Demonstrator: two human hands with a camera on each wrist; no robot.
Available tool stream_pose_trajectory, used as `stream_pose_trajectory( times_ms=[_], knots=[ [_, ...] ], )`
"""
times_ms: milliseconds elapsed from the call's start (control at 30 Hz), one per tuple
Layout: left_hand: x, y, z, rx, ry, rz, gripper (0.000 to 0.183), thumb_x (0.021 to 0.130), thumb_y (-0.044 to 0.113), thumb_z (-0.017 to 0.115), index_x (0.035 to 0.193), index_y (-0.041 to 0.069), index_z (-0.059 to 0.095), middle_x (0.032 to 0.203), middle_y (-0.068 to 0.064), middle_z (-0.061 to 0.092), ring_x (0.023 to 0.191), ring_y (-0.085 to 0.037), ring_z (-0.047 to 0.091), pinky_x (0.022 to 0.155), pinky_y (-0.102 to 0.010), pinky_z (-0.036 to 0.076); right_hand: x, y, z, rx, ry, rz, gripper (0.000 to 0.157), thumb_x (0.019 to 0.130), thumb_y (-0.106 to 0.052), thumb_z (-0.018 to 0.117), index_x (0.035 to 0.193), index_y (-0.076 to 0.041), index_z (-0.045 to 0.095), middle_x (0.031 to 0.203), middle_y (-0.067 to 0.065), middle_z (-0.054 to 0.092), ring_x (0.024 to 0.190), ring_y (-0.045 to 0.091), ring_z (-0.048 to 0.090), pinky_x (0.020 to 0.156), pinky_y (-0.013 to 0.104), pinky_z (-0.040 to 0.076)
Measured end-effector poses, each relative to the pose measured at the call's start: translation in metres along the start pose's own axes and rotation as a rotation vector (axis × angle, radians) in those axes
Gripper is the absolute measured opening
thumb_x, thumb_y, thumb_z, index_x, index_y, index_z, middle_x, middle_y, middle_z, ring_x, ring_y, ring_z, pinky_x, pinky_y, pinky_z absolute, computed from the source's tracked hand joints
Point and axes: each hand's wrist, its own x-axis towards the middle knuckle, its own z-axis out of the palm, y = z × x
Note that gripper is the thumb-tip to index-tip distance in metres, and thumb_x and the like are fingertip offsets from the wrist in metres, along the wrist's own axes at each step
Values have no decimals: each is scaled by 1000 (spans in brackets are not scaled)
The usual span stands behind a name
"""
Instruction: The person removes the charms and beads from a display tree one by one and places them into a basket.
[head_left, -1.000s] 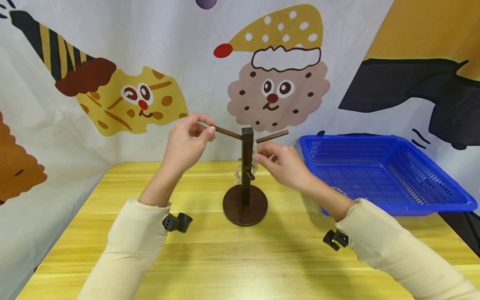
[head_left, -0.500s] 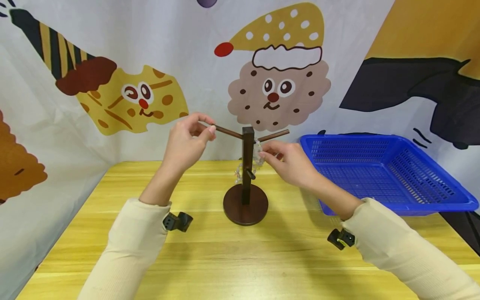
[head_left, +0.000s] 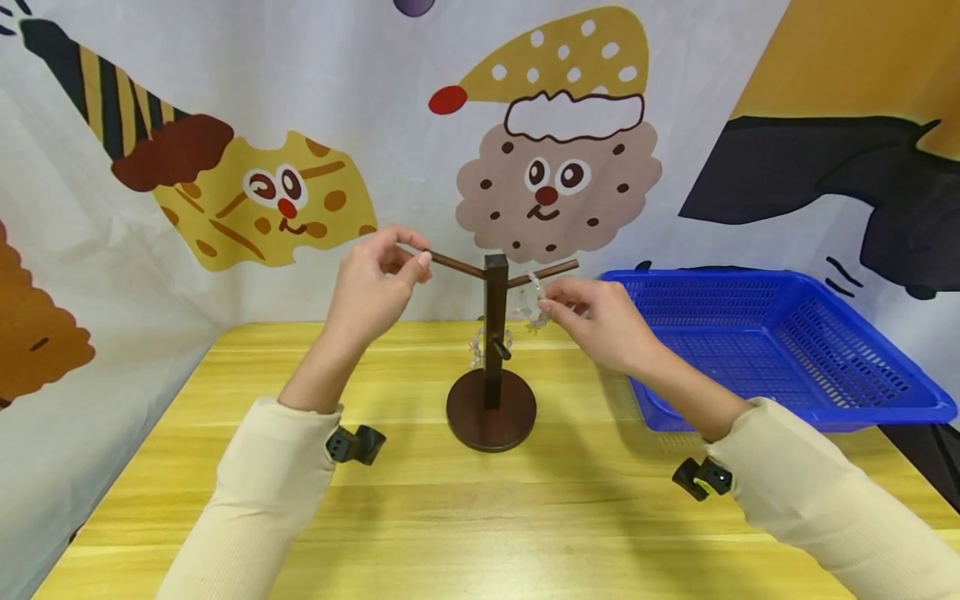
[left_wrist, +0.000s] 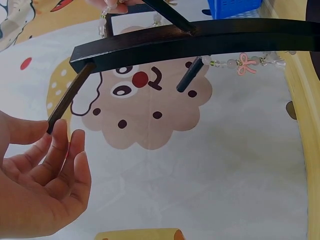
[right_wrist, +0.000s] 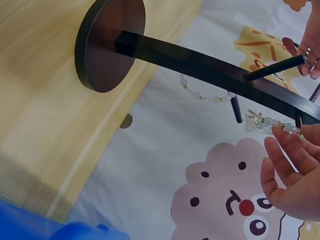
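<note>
A dark wooden stand (head_left: 492, 310) with a round base and several pegs stands upright on the table. My left hand (head_left: 372, 287) pinches the tip of its upper left peg (head_left: 457, 265) between thumb and fingers. At the upper right peg (head_left: 557, 269), my right hand (head_left: 603, 323) pinches a beaded bracelet (right_wrist: 272, 122) with clear and pale beads and a small bow charm. The bracelet's top overlaps the peg in the head view. Lower down, a second bracelet (left_wrist: 230, 63) with a pink bow charm hangs on a back peg, partly hidden by the post.
A blue plastic basket (head_left: 862, 417) sits at the table's right, close behind the right forearm. The yellow wood-grain table (head_left: 450, 517) meets a white cloth (head_left: 420, 167) printed with cartoon biscuits at its back edge.
My right hand has drawn the pinched bracelet rightward, away from the post along the upper right peg. The left hand has stayed on the left peg's tip.
</note>
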Motion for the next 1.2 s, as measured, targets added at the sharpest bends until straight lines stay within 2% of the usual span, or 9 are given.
stream_pose_trajectory(
  times_ms=[300,633,900,1200],
  knots=[
    [0,0,0,-2,-7,-16,12,95,13,55,101,6,60,81,-10,65,75,-20,58,65,-33,39,-3,4,-9,-28,21,7,12,92,-9,59,93,-2,68,77,6,65,65,19,56,56,32,43],
    [-1,-1,1,2,-4,1,12,95,13,54,101,5,60,79,-11,65,73,-20,57,65,-33,38,-7,7,-20,-43,54,0,11,92,-10,59,92,-4,68,73,5,62,62,18,52,53,27,39],
    [-1,-1,1,0,1,9,12,95,13,55,102,5,60,79,-11,65,73,-20,57,65,-33,38,-9,9,-26,-62,65,16,13,92,-11,59,95,-3,68,79,7,66,67,18,57,57,30,42],
    [-2,-1,2,2,6,10,12,95,13,55,102,5,60,78,-11,65,73,-21,57,65,-33,38,-12,11,-32,-91,90,17,13,92,-11,59,95,-3,68,77,7,66,67,18,58,58,32,41]
  ],
)
